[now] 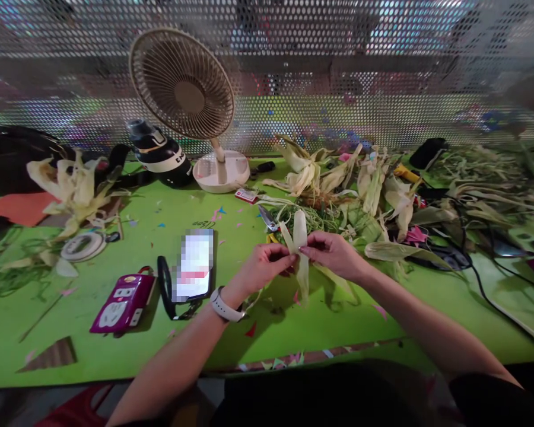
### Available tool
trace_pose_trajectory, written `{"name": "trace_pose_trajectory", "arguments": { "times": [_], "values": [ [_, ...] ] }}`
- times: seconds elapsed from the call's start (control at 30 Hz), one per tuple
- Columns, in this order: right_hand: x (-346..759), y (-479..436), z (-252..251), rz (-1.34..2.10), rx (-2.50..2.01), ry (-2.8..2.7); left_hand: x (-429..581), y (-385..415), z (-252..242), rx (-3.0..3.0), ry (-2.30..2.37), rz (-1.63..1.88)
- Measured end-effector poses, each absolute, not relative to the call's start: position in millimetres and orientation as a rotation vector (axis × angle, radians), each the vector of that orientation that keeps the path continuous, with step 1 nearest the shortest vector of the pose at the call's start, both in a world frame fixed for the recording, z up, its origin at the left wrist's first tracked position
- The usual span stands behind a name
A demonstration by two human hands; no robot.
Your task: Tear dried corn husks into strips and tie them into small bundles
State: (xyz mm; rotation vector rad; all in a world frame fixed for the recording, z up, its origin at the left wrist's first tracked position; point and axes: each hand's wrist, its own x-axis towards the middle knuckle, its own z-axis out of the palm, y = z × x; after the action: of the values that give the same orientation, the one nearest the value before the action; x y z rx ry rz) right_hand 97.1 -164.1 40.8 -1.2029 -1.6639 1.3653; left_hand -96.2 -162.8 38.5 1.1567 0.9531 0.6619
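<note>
Strips of pale corn husk (301, 228) cross one another above the green table, pinched between both hands. My left hand (267, 264), with a white watch band on the wrist, grips the husk from the left with thumb and fingers together. From the right, my right hand (333, 254) pinches the same husk close to the left fingertips. Longer husk ends hang below the fingers. Just behind the hands lie scissors (268, 219), partly hidden, and a heap of shredded green husk (320, 218).
A desk fan (189, 98) and a black bottle (160, 155) stand at the back by a perforated metal screen (293, 89). Left of me lie a phone (194, 264), a purple power strip (123, 303) and a tape roll (83, 246). Dried husks (305, 175) and a black cable (483, 296) lie rightward.
</note>
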Motion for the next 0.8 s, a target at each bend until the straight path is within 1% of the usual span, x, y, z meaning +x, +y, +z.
{"name": "trace_pose_trajectory", "arguments": {
  "times": [0.13,0.3,0.43,0.6,0.8],
  "values": [
    [98,-166,44,1.326,-1.232,-1.747,-98,-161,36,1.199,0.939,0.617],
    [97,-170,50,1.185,-1.331,-1.926,-98,-161,34,1.276,0.925,0.602],
    [97,-171,52,1.217,-1.318,-1.933,-98,-163,32,1.405,0.919,0.603],
    [99,-172,52,1.256,-1.295,-1.935,-100,-163,33,1.701,0.983,0.638],
    [96,-176,52,1.003,-1.314,-2.076,-97,-168,38,2.0,1.054,0.679]
  ]
}}
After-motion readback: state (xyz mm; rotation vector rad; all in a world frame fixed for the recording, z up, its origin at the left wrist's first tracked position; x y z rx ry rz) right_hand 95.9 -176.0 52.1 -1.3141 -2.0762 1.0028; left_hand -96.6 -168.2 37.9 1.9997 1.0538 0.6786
